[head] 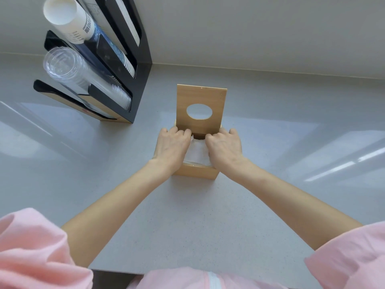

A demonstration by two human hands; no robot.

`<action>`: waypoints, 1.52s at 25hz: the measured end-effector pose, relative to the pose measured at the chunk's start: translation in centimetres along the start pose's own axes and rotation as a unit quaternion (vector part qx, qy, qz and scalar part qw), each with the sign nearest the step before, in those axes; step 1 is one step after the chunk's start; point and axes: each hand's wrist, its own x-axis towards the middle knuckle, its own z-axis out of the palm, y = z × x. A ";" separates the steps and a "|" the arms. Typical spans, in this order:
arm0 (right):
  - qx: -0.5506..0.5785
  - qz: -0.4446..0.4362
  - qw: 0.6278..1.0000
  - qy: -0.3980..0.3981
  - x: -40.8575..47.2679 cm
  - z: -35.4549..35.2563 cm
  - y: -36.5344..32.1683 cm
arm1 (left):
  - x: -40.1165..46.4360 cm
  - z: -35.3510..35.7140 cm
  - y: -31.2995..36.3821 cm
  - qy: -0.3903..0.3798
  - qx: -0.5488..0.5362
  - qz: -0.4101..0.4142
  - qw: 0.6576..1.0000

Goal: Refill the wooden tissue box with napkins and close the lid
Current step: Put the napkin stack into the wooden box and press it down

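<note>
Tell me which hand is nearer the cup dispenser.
Left. The left hand is on the wooden box's left side, the side facing the cup dispenser. The right hand is on the box's right side, farther away.

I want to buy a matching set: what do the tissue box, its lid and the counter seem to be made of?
Tissue box and raised lid: light wood, matte, faint grain, possibly veneer or bamboo. Counter: pale grey with fine speckles and a soft sheen, likely stone or solid surface; laminate can't be ruled out.
</note>
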 end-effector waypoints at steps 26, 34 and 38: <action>-0.037 -0.077 0.990 -0.112 -1.1 -1.1 0.0 | 0.9 -1.9 0.1 -0.224 0.046 0.103 0.968; -0.054 -0.073 0.965 -0.246 0.8 -0.6 0.0 | 2.3 -1.3 -0.3 -0.335 0.026 0.122 0.934; 0.007 -0.090 0.989 -0.119 -0.4 -0.1 0.4 | 0.7 -1.2 -0.8 -0.214 -0.074 0.110 0.968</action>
